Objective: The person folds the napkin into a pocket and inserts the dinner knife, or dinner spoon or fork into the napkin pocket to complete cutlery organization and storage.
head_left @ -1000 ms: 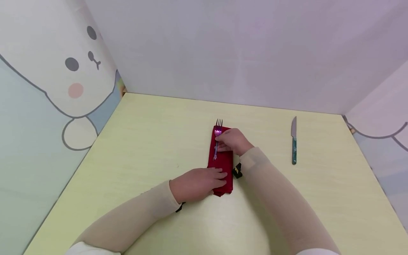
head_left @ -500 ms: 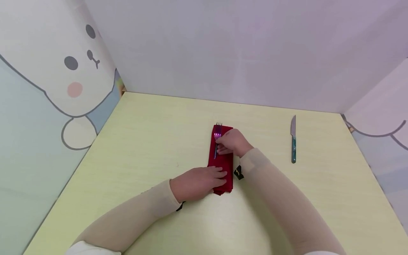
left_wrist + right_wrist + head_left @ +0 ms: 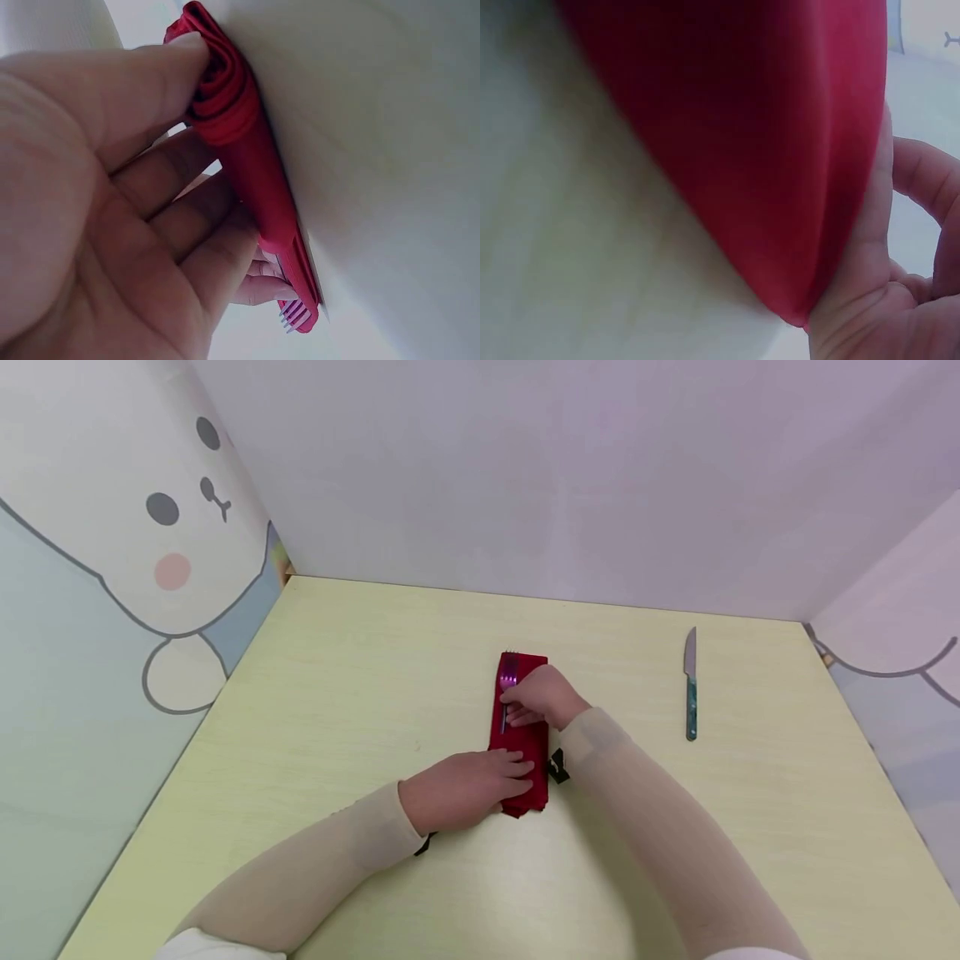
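Note:
A folded red cloth napkin (image 3: 531, 742) lies lengthwise on the table before me. My left hand (image 3: 465, 787) rests across its near part with the fingers spread; the left wrist view shows the thumb (image 3: 176, 64) pressing at its layered, rolled near end. Over the far part, my right hand (image 3: 547, 695) pinches a shiny fork (image 3: 509, 673) at its neck between thumb and finger. The tines point away from me, level with the napkin's far edge. The handle runs toward me along the napkin's left side. In the right wrist view red cloth (image 3: 727, 150) fills much of the picture beside the hand.
A knife (image 3: 691, 693) with a green handle lies on the pale wooden table (image 3: 360, 677) to the right, blade pointing away. A light curtain wall (image 3: 480, 485) stands behind the table, with patterned cloth (image 3: 172, 568) at the left side.
The right hand has drawn the fork slightly toward me and left, so its tines reach less far past the napkin's far edge. Less handle shows below the fingers. The left hand stays put.

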`<act>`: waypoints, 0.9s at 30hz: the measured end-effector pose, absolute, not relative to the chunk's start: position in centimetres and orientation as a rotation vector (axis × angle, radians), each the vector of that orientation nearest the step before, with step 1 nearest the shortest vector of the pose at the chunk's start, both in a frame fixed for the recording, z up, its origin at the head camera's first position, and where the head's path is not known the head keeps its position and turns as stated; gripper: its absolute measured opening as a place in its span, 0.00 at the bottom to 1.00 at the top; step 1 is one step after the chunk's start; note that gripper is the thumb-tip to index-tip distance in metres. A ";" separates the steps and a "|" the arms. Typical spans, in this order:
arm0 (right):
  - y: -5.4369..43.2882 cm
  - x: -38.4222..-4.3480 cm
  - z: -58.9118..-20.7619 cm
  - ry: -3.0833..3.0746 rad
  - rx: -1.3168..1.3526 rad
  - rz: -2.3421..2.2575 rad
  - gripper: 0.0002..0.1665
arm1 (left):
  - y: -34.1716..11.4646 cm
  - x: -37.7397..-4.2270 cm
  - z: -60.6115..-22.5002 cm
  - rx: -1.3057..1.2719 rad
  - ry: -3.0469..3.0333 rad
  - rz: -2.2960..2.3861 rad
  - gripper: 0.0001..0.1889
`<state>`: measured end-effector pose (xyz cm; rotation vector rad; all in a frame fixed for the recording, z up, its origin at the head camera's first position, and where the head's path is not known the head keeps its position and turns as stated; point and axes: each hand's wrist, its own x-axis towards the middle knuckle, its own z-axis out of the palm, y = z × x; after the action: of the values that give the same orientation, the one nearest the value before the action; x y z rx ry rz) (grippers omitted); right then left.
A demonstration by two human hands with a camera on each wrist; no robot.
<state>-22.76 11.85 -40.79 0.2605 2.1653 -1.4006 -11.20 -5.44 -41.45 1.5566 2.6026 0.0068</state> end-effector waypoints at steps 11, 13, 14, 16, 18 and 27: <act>11.8 -21.8 -41.4 2.171 0.255 -1.438 0.12 | -5.4 -11.2 -41.5 1.591 2.630 0.006 0.24; 11.7 -21.8 -41.4 2.203 0.244 -1.407 0.12 | -5.4 -11.1 -41.5 1.593 2.635 -0.005 0.24; 11.6 -21.7 -41.3 2.223 0.236 -1.384 0.12 | -5.4 -11.1 -41.5 1.594 2.639 -0.010 0.24; 11.3 -21.7 -41.3 2.261 0.222 -1.327 0.12 | -5.3 -11.0 -41.5 1.601 2.647 -0.022 0.23; 11.2 -21.6 -41.2 2.286 0.216 -1.278 0.13 | -5.3 -11.0 -41.6 1.608 2.652 -0.021 0.23; 11.4 -21.6 -41.0 2.224 0.196 -1.324 0.11 | -5.3 -10.9 -41.7 1.601 2.648 -0.054 0.24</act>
<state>-21.60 11.42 -41.04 0.1960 2.2245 -1.3239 -10.90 -5.31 -41.68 1.6006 2.6485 -0.0538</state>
